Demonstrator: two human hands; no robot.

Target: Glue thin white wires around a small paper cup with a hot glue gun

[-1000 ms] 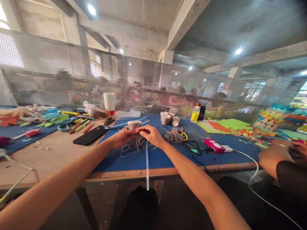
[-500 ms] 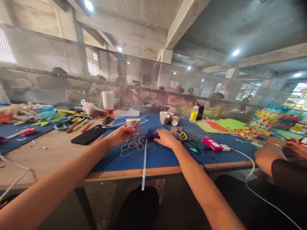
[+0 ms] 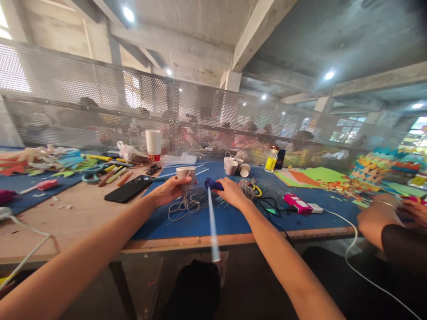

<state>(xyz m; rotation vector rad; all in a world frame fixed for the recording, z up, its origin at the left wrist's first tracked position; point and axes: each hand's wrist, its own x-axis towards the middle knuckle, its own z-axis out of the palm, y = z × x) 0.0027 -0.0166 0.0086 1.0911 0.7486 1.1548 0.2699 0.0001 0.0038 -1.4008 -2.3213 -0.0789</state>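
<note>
My left hand (image 3: pixel 171 190) is closed round a small paper cup (image 3: pixel 187 175). Grey twine (image 3: pixel 184 207) hangs from beside the cup and lies in loose loops on the blue mat (image 3: pixel 156 227). My right hand (image 3: pixel 231 192) grips a dark blue glue gun (image 3: pixel 213 183), partly covered by the fingers. From the gun's back a long translucent glue stick (image 3: pixel 212 224) sticks out past the table's front edge. The gun's nozzle is hidden from me. Beyond the hands stand several small cups (image 3: pixel 231 167), one lying on its side (image 3: pixel 244 170).
Right of my right hand lie a twine bundle (image 3: pixel 246 189), yellow-handled scissors (image 3: pixel 256 191), black cables and a pink device (image 3: pixel 297 203). A phone (image 3: pixel 128 189) and a cup stack (image 3: pixel 153 144) are on the left. Another person's arm (image 3: pixel 376 218) reaches in from the right.
My right hand has lifted the glue gun off the mat, and its glue stick has swung to the right. The left hand still holds the cup. The view has shifted slightly.
</note>
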